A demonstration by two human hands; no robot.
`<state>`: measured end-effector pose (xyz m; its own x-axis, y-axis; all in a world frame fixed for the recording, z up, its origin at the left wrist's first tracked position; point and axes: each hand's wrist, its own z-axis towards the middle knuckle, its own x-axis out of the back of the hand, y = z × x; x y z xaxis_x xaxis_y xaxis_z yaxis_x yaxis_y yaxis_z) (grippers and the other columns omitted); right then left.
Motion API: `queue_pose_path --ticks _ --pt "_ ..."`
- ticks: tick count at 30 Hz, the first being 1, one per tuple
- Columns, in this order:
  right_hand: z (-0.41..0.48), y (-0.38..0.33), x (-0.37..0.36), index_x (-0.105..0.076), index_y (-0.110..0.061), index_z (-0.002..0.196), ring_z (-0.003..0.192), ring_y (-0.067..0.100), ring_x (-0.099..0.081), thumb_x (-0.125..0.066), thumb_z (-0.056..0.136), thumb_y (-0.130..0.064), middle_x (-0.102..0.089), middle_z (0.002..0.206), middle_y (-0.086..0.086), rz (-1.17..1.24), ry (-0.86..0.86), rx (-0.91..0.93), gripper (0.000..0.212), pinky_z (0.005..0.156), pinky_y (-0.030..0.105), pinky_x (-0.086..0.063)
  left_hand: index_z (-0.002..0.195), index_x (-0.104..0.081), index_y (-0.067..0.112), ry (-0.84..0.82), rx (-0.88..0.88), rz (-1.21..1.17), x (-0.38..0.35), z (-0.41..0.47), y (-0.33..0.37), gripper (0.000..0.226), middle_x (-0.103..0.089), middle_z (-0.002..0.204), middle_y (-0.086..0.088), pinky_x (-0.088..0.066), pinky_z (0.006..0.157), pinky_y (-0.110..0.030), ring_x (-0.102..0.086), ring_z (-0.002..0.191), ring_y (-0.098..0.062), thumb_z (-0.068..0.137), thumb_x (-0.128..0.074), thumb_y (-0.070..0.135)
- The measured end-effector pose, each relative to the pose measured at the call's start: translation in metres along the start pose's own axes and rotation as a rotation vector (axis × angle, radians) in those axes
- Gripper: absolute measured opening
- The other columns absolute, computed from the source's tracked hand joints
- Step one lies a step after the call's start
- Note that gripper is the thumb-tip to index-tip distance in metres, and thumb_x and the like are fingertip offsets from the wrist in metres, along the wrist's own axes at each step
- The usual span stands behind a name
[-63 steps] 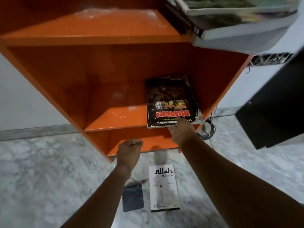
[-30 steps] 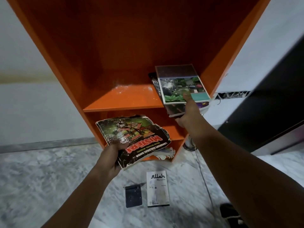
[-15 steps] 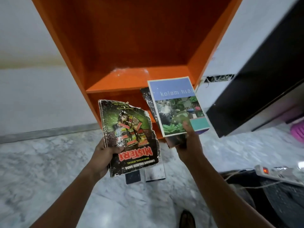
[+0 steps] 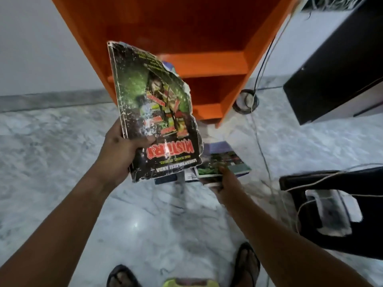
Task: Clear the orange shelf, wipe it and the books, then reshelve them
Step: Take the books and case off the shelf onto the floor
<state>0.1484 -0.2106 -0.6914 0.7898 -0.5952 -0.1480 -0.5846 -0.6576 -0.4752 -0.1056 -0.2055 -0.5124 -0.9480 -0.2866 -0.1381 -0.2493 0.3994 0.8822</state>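
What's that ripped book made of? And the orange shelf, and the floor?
The ripped book: paper with a glossy printed cover, judging by its torn, curling edges and white scuffs. The orange shelf: probably laminated board, since its panels are flat, smooth and evenly orange, though painted wood is possible. The floor: polished marble or marble-look tile, with grey veins and a bright reflection.

The worn book (image 4: 157,112) has a glossy paper cover, scuffed and torn at the edges; the smaller book (image 4: 224,161) is glossy too. The orange shelf (image 4: 209,64) looks like smooth laminate, and the floor (image 4: 145,224) like polished marble.
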Motion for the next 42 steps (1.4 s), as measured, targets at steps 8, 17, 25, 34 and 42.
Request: queue_pose_path --ticks 8,17,25,34,42 --pt "0.176 0.078 -0.016 -0.046 -0.006 0.14 0.104 0.04 -0.072 -0.074 0.089 -0.012 -0.067 0.126 0.022 0.193 -0.051 0.071 0.058 0.085 0.064 -0.057 0.126 -0.058 0.008 -0.124 -0.026 -0.221 -0.054 0.077 -0.101 0.041 -0.077 0.097 -0.015 -0.061 0.061 -0.036 -0.076 0.078 -0.028 0.089 -0.06 -0.008" --pt "0.233 0.12 0.033 -0.057 -0.014 0.121 0.092 0.023 -0.066 -0.06 0.099 -0.043 -0.066 0.103 0.007 -0.215 -0.055 0.048 0.037 0.094 0.05 -0.049 0.098 -0.064 -0.002 -0.345 0.214 -0.35 -0.116 0.142 -0.207 0.013 -0.064 0.1 -0.018 -0.052 0.097 -0.055 -0.061 0.096 -0.035 0.098 -0.054 0.005" --pt "0.227 0.119 0.068 -0.064 -0.013 0.121 0.126 0.029 -0.059 -0.049 0.103 -0.027 -0.061 0.137 0.014 0.145 -0.16 -0.095 0.028 0.112 0.043 -0.042 0.112 -0.067 0.0 -0.193 0.481 -0.231 -0.104 0.177 -0.336 0.018 -0.074 0.099 -0.014 -0.062 0.082 -0.045 -0.073 0.085 -0.027 0.098 -0.055 0.004" --pt "0.204 0.116 0.068 -0.055 -0.017 0.135 0.12 0.027 -0.058 -0.03 0.107 -0.026 -0.059 0.138 0.007 0.168 -0.131 -0.144 0.039 0.111 0.049 -0.038 0.104 -0.06 0.009 -0.017 0.277 0.853 -0.078 0.192 -0.346 0.045 -0.066 0.105 -0.005 -0.051 0.087 -0.033 -0.063 0.096 -0.024 0.077 -0.087 0.032" --pt "0.036 0.041 0.017 -0.06 -0.026 0.116 0.114 0.021 -0.06 -0.064 0.096 -0.039 -0.06 0.127 -0.001 -0.396 0.043 -0.06 0.024 0.101 0.044 -0.044 0.151 -0.04 0.019 -0.465 0.27 1.166 -0.063 0.099 -0.183 0.079 -0.054 0.145 -0.005 -0.046 0.097 -0.027 -0.055 0.128 -0.026 0.084 -0.08 0.028"
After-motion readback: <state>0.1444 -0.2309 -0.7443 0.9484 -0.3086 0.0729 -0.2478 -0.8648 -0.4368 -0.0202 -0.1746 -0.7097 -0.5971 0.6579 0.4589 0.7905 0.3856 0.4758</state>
